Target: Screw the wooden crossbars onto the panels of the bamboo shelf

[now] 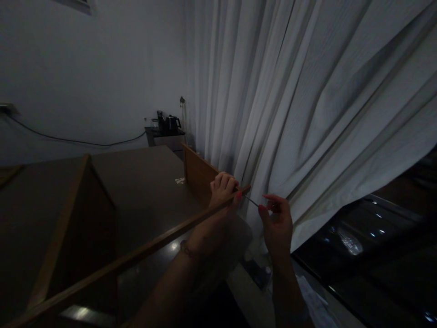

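My left hand (223, 187) is closed around the corner where a long narrow wooden board (164, 238) meets an upright wooden panel (200, 175). Its thumb presses near the board's end. Between the thumb and fingers of my right hand (278, 223) is a thin metal rod (251, 200), like a hex key or a slim screwdriver; its handle end is hidden. The rod's far tip reaches the outer side of that corner. Another upright wooden panel (80, 228) joins the long board at the left.
The wooden parts stand on a dark table (146, 177), with small white pieces (180, 181) beside the panel. A long white curtain (300, 114) hangs close on the right. Behind is a small cabinet (167, 141) with a black kettle (172, 123). A black cable (82, 142) runs along the wall.
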Available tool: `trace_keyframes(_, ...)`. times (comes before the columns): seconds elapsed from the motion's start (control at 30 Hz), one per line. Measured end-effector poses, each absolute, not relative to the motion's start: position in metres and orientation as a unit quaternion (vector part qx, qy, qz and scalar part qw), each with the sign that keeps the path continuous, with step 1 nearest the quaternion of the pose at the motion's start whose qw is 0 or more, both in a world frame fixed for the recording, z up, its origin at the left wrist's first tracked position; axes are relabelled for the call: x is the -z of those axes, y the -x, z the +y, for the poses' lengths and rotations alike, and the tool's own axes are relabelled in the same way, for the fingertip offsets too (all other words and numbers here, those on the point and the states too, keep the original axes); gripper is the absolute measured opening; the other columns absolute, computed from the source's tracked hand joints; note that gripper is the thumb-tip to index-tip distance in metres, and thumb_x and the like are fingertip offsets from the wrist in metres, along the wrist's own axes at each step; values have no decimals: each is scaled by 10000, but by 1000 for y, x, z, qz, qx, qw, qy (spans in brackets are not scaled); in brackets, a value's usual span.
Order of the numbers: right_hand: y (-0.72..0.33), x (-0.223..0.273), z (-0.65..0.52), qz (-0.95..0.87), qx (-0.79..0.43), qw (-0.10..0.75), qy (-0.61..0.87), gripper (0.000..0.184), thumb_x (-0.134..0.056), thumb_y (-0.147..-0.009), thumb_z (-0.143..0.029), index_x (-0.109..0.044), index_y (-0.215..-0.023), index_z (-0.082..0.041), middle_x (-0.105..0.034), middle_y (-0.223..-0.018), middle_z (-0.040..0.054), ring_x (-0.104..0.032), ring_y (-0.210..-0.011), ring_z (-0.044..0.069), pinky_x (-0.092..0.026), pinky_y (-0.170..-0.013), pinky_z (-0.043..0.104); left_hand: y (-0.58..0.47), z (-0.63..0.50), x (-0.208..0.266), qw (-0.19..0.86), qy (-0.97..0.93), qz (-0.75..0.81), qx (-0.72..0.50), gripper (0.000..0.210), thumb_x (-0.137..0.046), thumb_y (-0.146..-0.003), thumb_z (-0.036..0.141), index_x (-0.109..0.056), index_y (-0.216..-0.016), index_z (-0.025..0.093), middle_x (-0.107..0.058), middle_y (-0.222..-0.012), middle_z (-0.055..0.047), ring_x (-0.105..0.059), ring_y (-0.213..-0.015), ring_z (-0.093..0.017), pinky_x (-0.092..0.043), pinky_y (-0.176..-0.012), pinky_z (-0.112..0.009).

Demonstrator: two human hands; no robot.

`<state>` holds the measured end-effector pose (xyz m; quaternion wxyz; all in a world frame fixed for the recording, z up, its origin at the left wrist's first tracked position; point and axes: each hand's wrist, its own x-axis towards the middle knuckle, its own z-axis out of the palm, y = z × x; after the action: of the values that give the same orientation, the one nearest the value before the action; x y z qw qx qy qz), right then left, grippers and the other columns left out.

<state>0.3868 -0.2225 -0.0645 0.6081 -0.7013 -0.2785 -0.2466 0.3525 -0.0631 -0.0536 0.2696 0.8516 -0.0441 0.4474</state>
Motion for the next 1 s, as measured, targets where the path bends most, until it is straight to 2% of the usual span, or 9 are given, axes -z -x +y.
trace_keyframes(0.17, -382, 62, -220, -320, 164, 628, 690, 237, -599, -907, -385, -630, -1093, -241, -479, -640, -59, -435, -559, 104, -356, -537, 228, -350, -63, 52, 279, -856, -40, -433, 366, -221, -959, 466, -487, -958, 215, -531, -1088, -98, -391, -1199, -264, -358, -980, -449)
trace_keyframes(0.33, -383, 59, -220, -320, 147, 652, 672, 254, -585, -902, -443, -687, -867, -214, -541, -633, -33, -434, -519, 93, -323, -460, 211, -354, -63, 53, 282, -854, -46, -435, 370, -217, -945, 469, -486, -939, 214, -537, -1071, -99, -400, -1200, -266, -360, -977, -462)
trace_keyframes(0.43, -385, 60, -218, -316, 130, 676, 653, 322, -597, -883, -488, -674, -751, -203, -500, -543, -45, -440, -482, 94, -331, -443, 206, -357, -62, 54, 295, -850, -41, -436, 357, -232, -916, 468, -486, -916, 216, -538, -1055, -99, -409, -1185, -275, -365, -955, -476)
trace_keyframes(0.6, -388, 63, -214, -336, 123, 689, 630, 397, -603, -867, -530, -606, -644, -202, -574, -567, -24, -535, -545, 116, -430, -534, 224, -361, -59, 57, 304, -850, -46, -428, 303, -287, -873, 451, -478, -896, 216, -528, -1045, -98, -397, -1167, -286, -356, -956, -494)
trace_keyframes(0.73, -387, 67, -214, -353, 111, 687, 625, 363, -557, -907, -503, -652, -708, -215, -676, -681, 12, -638, -679, 160, -505, -662, 272, -364, -57, 60, 301, -848, -42, -435, 300, -302, -871, 457, -479, -913, 218, -510, -1060, -94, -386, -1138, -277, -359, -964, -483)
trace_keyframes(0.87, -388, 76, -218, -411, 118, 669, 608, 365, -426, -981, -447, -711, -877, -245, -723, -871, 44, -674, -865, 191, -521, -787, 327, -363, -56, 57, 317, -850, -62, -417, 302, -303, -873, 474, -461, -902, 217, -492, -1040, -89, -379, -1086, -277, -364, -940, -479)
trace_keyframes(1.0, -392, 84, -224, -477, 140, 606, 621, 226, -543, -938, -336, -684, -1110, -293, -714, -1059, 55, -637, -1017, 211, -511, -868, 371, -360, -57, 52, 331, -849, -62, -408, 302, -302, -861, 487, -441, -874, 220, -488, -1009, -85, -383, -1060, -280, -358, -933, -484)
